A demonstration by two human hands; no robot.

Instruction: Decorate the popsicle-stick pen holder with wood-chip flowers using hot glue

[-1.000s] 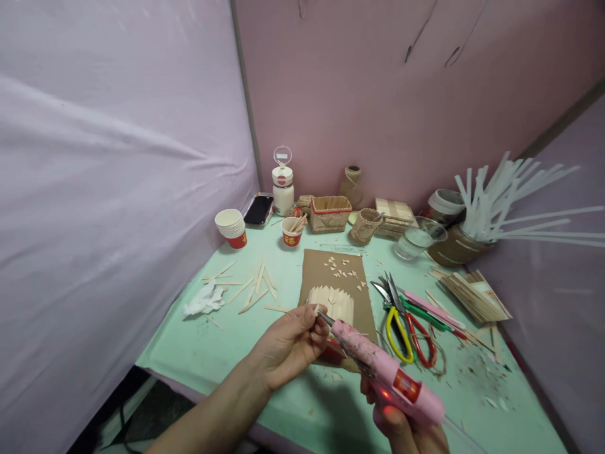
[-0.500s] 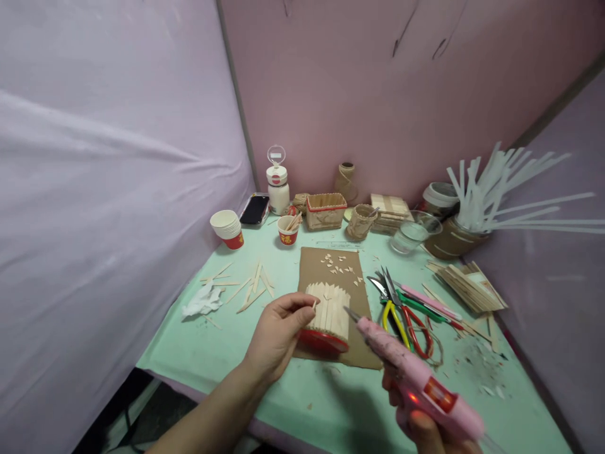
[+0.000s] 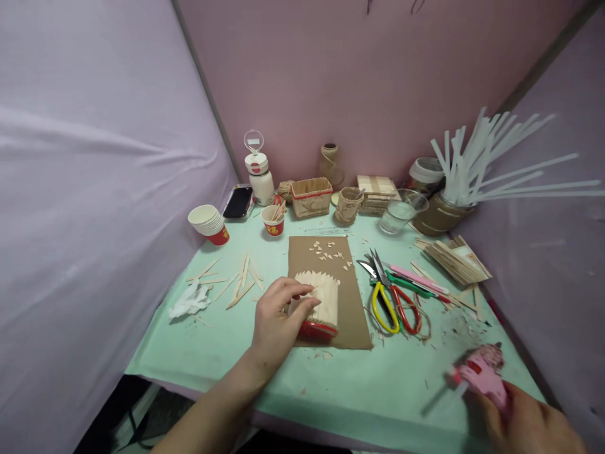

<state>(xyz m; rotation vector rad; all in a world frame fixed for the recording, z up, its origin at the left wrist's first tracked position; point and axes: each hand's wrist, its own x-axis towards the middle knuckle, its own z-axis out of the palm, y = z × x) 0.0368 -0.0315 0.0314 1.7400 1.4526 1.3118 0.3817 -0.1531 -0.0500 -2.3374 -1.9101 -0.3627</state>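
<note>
A round piece walled with pale pointed wooden sticks, red at its lower end, rests on a brown cardboard sheet. My left hand is at its left side, thumb and forefinger apart in front of the sticks. Whether the hidden fingers touch the wall I cannot tell. Over the table's right front, my right hand grips a pink hot glue gun, partly blurred by motion. Small pointed wood chips lie scattered on the cardboard's far part.
Right of the cardboard lie yellow-handled pliers, red-handled scissors and a pink tool. Loose sticks and crumpled tissue are at left. Stacked paper cups, a bottle, a basket and a glass bowl stand behind.
My right hand has carried the glue gun from beside the stick-walled piece to the right front. My left thumb and forefinger, pinched on a small wood chip before, have parted at the wall.
</note>
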